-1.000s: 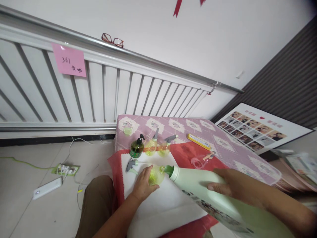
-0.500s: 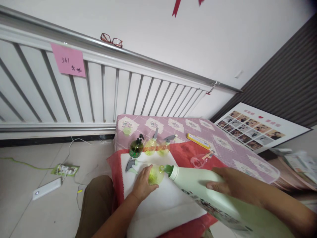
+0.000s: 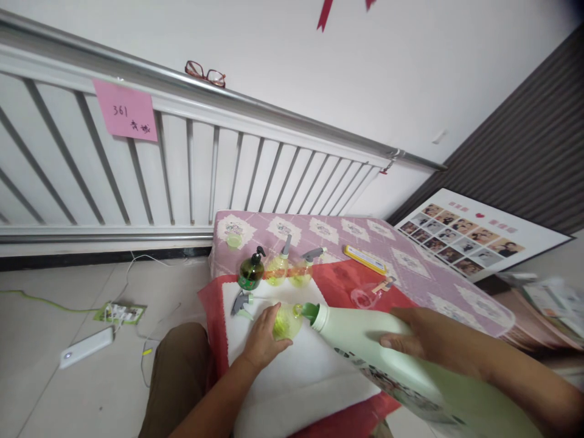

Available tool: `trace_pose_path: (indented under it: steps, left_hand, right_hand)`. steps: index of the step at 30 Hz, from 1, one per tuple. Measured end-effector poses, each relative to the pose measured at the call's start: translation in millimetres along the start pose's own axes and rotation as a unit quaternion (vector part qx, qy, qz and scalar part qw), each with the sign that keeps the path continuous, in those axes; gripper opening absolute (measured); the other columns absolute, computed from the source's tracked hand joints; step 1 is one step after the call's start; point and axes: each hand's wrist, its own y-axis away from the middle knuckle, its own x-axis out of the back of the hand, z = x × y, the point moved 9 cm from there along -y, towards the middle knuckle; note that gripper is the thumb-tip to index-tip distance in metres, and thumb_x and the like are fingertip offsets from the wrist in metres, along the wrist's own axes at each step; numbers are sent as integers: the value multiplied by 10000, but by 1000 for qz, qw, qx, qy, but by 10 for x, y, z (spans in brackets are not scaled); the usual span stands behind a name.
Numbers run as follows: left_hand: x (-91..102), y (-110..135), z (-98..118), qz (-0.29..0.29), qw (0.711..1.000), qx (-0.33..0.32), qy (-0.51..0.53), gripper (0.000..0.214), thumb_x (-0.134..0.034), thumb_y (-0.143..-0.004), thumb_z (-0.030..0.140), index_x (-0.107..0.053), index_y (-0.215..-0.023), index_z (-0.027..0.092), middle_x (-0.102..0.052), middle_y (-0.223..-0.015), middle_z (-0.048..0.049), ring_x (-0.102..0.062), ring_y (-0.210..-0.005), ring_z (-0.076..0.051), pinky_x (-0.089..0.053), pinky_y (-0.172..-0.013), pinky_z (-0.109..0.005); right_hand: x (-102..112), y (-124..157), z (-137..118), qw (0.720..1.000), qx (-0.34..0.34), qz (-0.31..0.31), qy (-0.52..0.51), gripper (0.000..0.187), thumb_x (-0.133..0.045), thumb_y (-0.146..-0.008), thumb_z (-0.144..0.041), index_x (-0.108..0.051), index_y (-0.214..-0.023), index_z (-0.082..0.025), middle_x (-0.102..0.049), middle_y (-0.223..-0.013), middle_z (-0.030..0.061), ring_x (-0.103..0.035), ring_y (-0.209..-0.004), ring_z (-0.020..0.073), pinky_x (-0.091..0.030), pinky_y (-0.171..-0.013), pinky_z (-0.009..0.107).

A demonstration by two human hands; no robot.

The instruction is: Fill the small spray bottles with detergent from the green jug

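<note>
My left hand point(image 3: 263, 338) is wrapped round a small clear yellow-green bottle point(image 3: 288, 321) standing on a white towel point(image 3: 292, 371). My right hand point(image 3: 422, 337) grips the body of a big pale green jug point(image 3: 378, 359), tilted so that its green spout point(image 3: 310, 312) touches the small bottle's mouth. A loose grey spray head point(image 3: 240, 302) lies on the towel just left of my left hand.
Behind stand a dark green pump bottle point(image 3: 251, 271) and two yellow spray bottles point(image 3: 292, 267) on a red cloth point(image 3: 347, 281). A clear bottle point(image 3: 365, 295) lies on its side. A yellow case point(image 3: 365, 260) rests on the pink tablecloth. White radiator point(image 3: 182, 170) behind; power strip point(image 3: 86, 347) on the floor.
</note>
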Motion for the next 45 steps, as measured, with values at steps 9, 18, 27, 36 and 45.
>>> trace_pose_path:
  steps: [9, 18, 27, 36, 45]
  left_hand:
    - [-17, 0, -28, 4, 1000, -5, 0, 910, -768, -614, 245, -341, -1418, 239, -466, -1402, -99, -421, -1312, -285, -333, -1123, -461]
    - [-14, 1, -23, -1, 1000, 1, 1, 902, -762, -618, 251, -344, -1417, 247, -461, -1407, -96, -417, -1317, -288, -331, -1126, -455]
    - [-6, 2, -1, 0, 1000, -2, -3, 905, -766, -616, 235, -342, -1415, 224, -466, -1402, -103, -423, -1311, -281, -333, -1123, -451]
    - [-13, -2, -16, -1, 1000, -2, -7, 900, -764, -621, 253, -344, -1416, 216, -472, -1392, -105, -426, -1307, -284, -330, -1127, -447]
    - [6, 3, 12, -1, 1000, 1, -9, 902, -763, -619, 244, -342, -1414, 198, -471, -1393, -112, -425, -1306, -278, -329, -1129, -438]
  right_hand:
    - [3, -27, 11, 1000, -12, 5, -12, 488, -506, -807, -652, -657, -933, -206, -737, -942, 84, -661, -851, 274, -473, -718, 322]
    - [-11, -17, 18, 1000, -15, -7, -14, 474, -511, -822, -629, -647, -968, -199, -738, -969, 81, -668, -877, 279, -482, -726, 327]
    - [-21, -28, 53, 1000, -18, -3, -2, 480, -506, -818, -636, -647, -982, -207, -735, -1002, 81, -668, -909, 283, -490, -735, 321]
    - [-29, -41, 77, 1000, -17, -2, -11, 429, -519, -827, -601, -649, -976, -221, -739, -979, 63, -673, -893, 277, -491, -734, 320]
    - [-24, -44, 76, 1000, -21, -5, -11, 451, -528, -813, -615, -652, -994, -221, -739, -1002, 68, -670, -910, 283, -493, -755, 329]
